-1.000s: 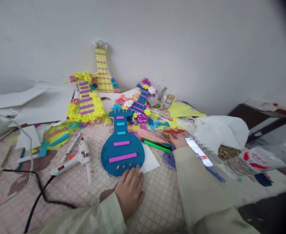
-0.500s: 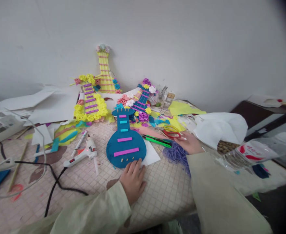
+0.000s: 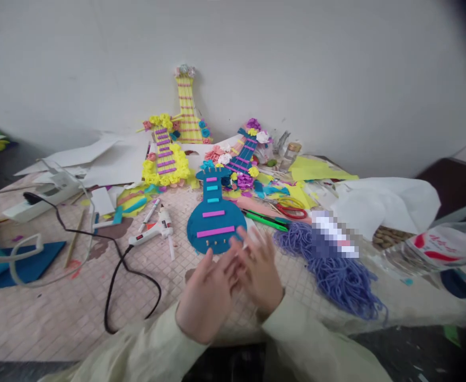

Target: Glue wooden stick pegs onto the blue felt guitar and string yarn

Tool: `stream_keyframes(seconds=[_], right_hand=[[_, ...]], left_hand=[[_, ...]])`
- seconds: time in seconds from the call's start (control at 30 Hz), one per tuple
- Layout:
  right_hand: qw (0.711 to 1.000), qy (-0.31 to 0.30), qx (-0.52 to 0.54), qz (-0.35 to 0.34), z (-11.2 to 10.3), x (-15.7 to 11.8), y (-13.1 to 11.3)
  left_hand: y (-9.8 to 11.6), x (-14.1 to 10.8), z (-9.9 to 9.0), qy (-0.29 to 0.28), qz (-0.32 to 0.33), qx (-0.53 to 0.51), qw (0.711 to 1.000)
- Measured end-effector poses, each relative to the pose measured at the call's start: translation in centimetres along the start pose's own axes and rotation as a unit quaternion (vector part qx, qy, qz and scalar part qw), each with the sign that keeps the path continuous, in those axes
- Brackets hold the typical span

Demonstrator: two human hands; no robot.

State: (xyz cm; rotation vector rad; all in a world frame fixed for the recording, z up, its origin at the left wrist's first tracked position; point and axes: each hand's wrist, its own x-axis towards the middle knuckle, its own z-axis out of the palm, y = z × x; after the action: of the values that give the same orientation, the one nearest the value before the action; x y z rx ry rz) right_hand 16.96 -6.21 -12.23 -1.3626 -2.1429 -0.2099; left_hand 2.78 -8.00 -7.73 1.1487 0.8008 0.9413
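Note:
My left hand (image 3: 209, 294) and my right hand (image 3: 261, 270) meet in front of the blue guitar-shaped cutout (image 3: 217, 246). Their fingers are apart, slightly blurred and overlapping at the tips; I make out nothing held in either. The cutout lies flat, with purple and light-blue strips across it and small pegs at both ends. My right fingers cover part of its lower right edge. Right of my right hand lies a bundle of purple yarn (image 3: 336, 276), partly behind a pixelated patch. A green craft knife (image 3: 266, 220) and red-handled scissors (image 3: 294, 210) lie behind the yarn.
A hot glue gun (image 3: 153, 231) with a looping black cord (image 3: 157, 284) lies at left, near a power strip (image 3: 45, 199). Decorated paper guitars (image 3: 165, 151) stand at the back among paper scraps. A plastic bottle (image 3: 427, 246) lies at right.
My right hand has come from beside the scissors and yarn to meet my left. My left hand has left the cutout's lower edge. The yarn now spreads further toward the front right.

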Motion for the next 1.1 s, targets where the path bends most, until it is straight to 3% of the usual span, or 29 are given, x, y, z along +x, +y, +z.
stream_keyframes(seconds=[0.07, 0.1, 0.17, 0.27, 0.43, 0.6, 0.77, 0.97, 1.1], right_hand=[[0.984, -0.038, -0.033, 0.169, 0.3, 1.1, 4.6], [0.977, -0.058, -0.039, 0.201, 0.3, 1.5, 6.8], [0.968, -0.088, -0.055, 0.23, 0.5, 2.0, 10.2], [0.96, -0.125, -0.069, 0.24, 1.0, 2.2, 12.5], [0.959, -0.153, -0.073, 0.228, 1.8, 2.1, 12.7], [0.961, -0.156, -0.06, 0.221, 1.6, 1.9, 13.3], [0.965, -0.155, -0.004, 0.212, 1.4, 1.7, 13.5], [0.969, -0.102, 0.059, 0.216, 2.1, 1.8, 13.1], [0.966, -0.055, 0.141, 0.209, 1.2, 2.9, 12.1]], left_hand=[[-0.3, -1.2, -0.6, -0.008, -0.014, -0.067, 0.998], [-0.8, -1.6, -1.0, -0.004, -0.021, -0.081, 0.997], [-2.0, -2.1, -1.8, 0.019, -0.042, -0.087, 0.995], [-4.0, -2.2, -2.8, 0.061, -0.078, -0.093, 0.991], [-5.4, -1.7, -4.1, 0.112, -0.113, -0.182, 0.97], [-4.6, -0.8, -4.6, 0.137, -0.187, -0.287, 0.929], [-3.7, 0.4, -4.2, 0.195, -0.207, -0.374, 0.883], [-3.2, 1.4, -3.2, 0.238, -0.183, -0.375, 0.877], [-3.5, 2.6, -2.9, 0.244, -0.175, -0.362, 0.883]])
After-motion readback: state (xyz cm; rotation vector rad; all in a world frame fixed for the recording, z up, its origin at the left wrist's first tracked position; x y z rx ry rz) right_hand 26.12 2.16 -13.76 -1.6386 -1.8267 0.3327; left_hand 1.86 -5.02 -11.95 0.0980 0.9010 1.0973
